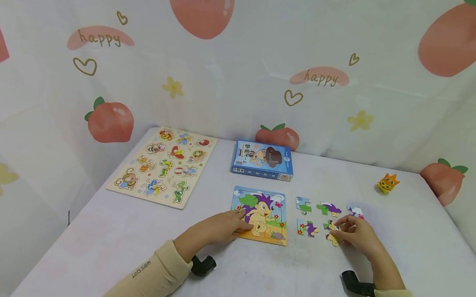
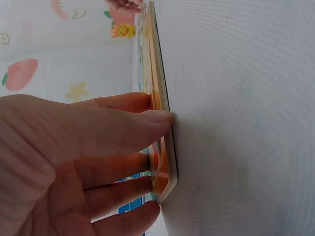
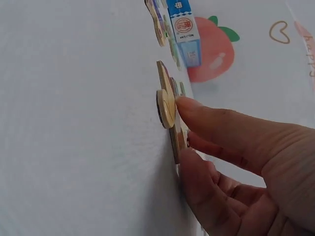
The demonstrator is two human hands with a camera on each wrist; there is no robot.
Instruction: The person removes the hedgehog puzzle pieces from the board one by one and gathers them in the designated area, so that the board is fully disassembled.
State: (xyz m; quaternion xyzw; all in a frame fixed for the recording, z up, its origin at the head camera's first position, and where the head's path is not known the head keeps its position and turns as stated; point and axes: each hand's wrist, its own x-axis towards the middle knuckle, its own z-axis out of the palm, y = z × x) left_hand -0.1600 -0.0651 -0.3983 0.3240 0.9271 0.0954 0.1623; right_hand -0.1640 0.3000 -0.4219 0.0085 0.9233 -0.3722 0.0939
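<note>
In the head view my left hand [image 1: 224,226] lies over the near left corner of a square hedgehog puzzle board [image 1: 275,226]. Its straight fingers rest on the board, and the thumb touches the near edge, close up in the left wrist view. My right hand [image 1: 359,234] pinches a cream and purple puzzle piece [image 1: 331,239], which lies almost flat on the table. Around it lie several more pieces: a green one [image 1: 303,205], a purple and green one [image 1: 329,208], a purple one with red flowers [image 1: 307,228], and one [image 1: 354,210] partly hidden behind the right hand.
Behind the board lies a blue box [image 1: 262,160]. At the back left is a wooden insect peg board [image 1: 163,165]. A small orange and yellow cat figure [image 1: 387,183] stands at the back right. A printed curtain [image 1: 235,86] hangs behind the white table [image 1: 259,284].
</note>
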